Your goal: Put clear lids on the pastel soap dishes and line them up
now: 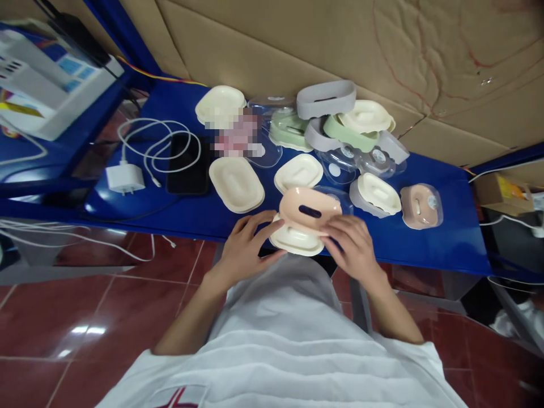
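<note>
My left hand (246,249) closes on the left end of a cream oval tray (297,241), thumb low and a forefinger near its upper edge. Just above that tray, tilted, is a peach soap dish (293,201) with a dark slot through its bottom. My right hand (351,243) pinches the right side of the dish, its fingertips also close to the tray. Both pieces are at the table's front edge. Behind them lies another cream tray (300,171), and a stack of cream trays (237,184) sits to the left.
A pile of grey and green dishes (326,99) with clear covers stands at the back. Toward the right are a grey dish with a cream tray (376,194) and a covered peach dish (420,207). A white charger (125,177) and black phone (187,178) lie left on the blue table (450,243).
</note>
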{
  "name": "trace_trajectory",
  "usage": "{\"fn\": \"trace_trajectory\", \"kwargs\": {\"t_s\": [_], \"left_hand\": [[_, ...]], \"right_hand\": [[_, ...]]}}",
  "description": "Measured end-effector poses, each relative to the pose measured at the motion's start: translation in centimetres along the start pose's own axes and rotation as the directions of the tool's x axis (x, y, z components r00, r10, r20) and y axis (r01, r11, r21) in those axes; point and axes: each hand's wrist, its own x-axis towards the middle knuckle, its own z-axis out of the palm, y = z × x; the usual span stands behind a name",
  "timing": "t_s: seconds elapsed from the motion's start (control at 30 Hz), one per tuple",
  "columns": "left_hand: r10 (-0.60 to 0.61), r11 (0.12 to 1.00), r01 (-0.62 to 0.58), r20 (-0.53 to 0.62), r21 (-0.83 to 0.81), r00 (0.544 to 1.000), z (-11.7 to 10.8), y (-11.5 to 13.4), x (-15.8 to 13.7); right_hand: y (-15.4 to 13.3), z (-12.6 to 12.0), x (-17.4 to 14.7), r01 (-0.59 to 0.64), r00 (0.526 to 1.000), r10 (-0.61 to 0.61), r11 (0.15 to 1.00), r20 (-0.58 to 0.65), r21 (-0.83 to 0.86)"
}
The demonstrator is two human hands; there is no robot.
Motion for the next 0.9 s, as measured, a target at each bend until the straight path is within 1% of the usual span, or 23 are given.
{"fn": "trace_trajectory", "kwargs": {"t_s": [0.1,0.2,0.3,0.4,0.5,0.57,0.6,0.67,0.73,0.77,0.83,0.9], "left_hand": [[-0.016,1.0,0.015,0.019,0.019,1.0,0.0,0.0,-0.1],[0.005,0.999,-0.008,0.057,0.048,0.998,-0.1,0.1,0.0],[0.025,0.996,-0.03,0.068,0.079,0.997,-0.2,0.3,0.2],[0.044,0.993,-0.053,0.084,0.103,0.995,-0.1,0.4,0.3],[0.044,0.994,-0.053,0.088,0.099,0.995,-0.1,0.4,0.3],[0.034,0.996,-0.041,0.087,0.08,0.996,-0.3,0.4,0.3],[0.023,0.997,-0.029,0.083,0.068,0.996,-0.4,0.5,0.3],[-0.002,0.999,-0.001,0.079,0.038,0.997,-0.6,0.5,0.3],[-0.015,1.0,0.014,0.082,0.006,0.997,-0.8,0.6,0.4],[-0.013,1.0,0.014,0.088,-0.01,0.996,-0.9,0.6,0.4],[-0.01,0.999,0.014,0.099,-0.039,0.995,-1.0,0.5,0.5],[-0.023,0.998,0.029,0.108,-0.059,0.994,-1.2,0.5,0.5]], "right_hand": [[-1.7,1.4,-2.8,0.003,1.0,-0.002,0.999,-0.007,0.039],[-2.6,2.5,-4.0,0.005,1.0,-0.006,1.0,0.03,0.013],[-2.8,3.2,-3.9,-0.013,0.997,0.014,1.0,0.071,-0.021],[-2.5,3.5,-3.6,-0.021,0.997,0.022,1.0,0.07,-0.007],[-1.7,3.3,-3.4,0.01,0.996,-0.011,1.0,0.089,0.02],[-0.8,3.1,-3.4,0.002,0.995,-0.005,0.999,0.096,0.037],[-0.2,3.0,-3.4,-0.029,0.995,0.026,0.999,0.091,0.034],[0.9,2.8,-3.4,-0.146,0.987,0.147,0.989,0.069,-0.011],[1.7,2.8,-3.5,-0.265,0.962,0.269,0.961,0.041,-0.08],[1.9,2.9,-3.5,-0.305,0.951,0.309,0.946,0.023,-0.108],[2.3,3.1,-3.7,-0.353,0.936,0.352,0.927,-0.028,-0.126],[2.6,3.2,-3.8,-0.388,0.921,0.382,0.917,-0.07,-0.094]]}}
